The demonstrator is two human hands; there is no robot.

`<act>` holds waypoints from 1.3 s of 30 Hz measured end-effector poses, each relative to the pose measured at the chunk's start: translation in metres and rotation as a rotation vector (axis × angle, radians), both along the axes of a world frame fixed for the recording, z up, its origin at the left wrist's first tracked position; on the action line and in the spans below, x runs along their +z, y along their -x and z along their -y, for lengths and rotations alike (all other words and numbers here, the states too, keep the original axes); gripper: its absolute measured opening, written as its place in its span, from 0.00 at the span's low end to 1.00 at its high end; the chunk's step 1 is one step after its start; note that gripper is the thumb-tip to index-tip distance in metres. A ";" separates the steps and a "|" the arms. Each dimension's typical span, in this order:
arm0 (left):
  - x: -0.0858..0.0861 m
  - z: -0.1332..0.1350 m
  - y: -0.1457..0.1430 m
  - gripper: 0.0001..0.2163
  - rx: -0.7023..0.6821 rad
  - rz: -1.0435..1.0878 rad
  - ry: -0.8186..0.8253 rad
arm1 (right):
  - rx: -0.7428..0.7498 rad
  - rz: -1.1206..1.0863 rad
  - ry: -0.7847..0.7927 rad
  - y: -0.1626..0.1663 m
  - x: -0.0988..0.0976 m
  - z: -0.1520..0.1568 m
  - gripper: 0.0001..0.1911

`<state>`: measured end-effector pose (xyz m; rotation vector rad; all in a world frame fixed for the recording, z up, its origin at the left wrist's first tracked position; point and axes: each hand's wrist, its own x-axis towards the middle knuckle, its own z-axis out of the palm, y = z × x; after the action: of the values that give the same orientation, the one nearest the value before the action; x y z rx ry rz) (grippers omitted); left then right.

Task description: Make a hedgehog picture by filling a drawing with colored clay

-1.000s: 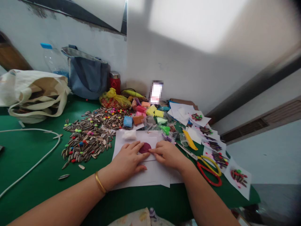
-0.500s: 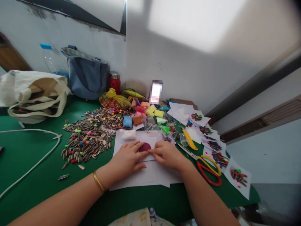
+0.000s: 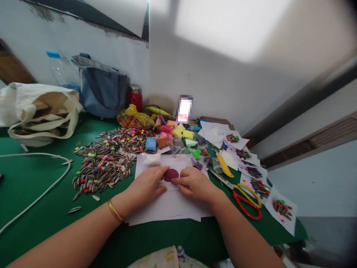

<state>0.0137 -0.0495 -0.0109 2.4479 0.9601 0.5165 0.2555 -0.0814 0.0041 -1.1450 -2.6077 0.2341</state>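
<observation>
A flat, round, dark maroon disc (image 3: 171, 175), possibly of modelling clay, lies on white paper (image 3: 178, 208) in front of me. My left hand (image 3: 146, 186) rests at its left side, fingers stretched out, with the fingertips by the disc's upper left edge. On the other side, my right hand (image 3: 195, 184) has its index fingertip at the lower right edge, the other fingers loosely bent. Neither hand grasps anything. A small dark dot shows on the paper near the left fingers. A white lump (image 3: 153, 160) sits just beyond the left hand.
Sunflower seeds (image 3: 108, 160) with coloured bits are heaped on the left. Clay blocks (image 3: 163, 141) and a phone (image 3: 185, 109) stand behind. Scissors (image 3: 247, 201), a yellow cutter (image 3: 224, 165) and decorated cards (image 3: 283, 210) lie right. Bags (image 3: 103, 89) and a cable (image 3: 55, 182) are left.
My left hand has drawn back left, its fingers no longer reaching across below the disc, so more of it shows. My right index finger has shifted slightly left along the lower edge.
</observation>
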 end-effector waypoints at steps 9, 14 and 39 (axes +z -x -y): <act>0.001 0.000 -0.001 0.32 0.005 -0.042 0.006 | 0.018 0.008 -0.033 0.007 -0.003 0.001 0.14; -0.001 0.001 0.000 0.32 0.006 -0.039 -0.006 | 0.021 0.006 -0.037 0.008 -0.001 0.001 0.14; -0.002 0.000 0.001 0.32 -0.008 -0.008 -0.024 | 0.009 0.025 -0.070 0.020 -0.005 0.004 0.14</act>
<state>0.0128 -0.0496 -0.0131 2.4756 0.9519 0.5184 0.2356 -0.0851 -0.0005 -1.1198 -2.6211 0.1299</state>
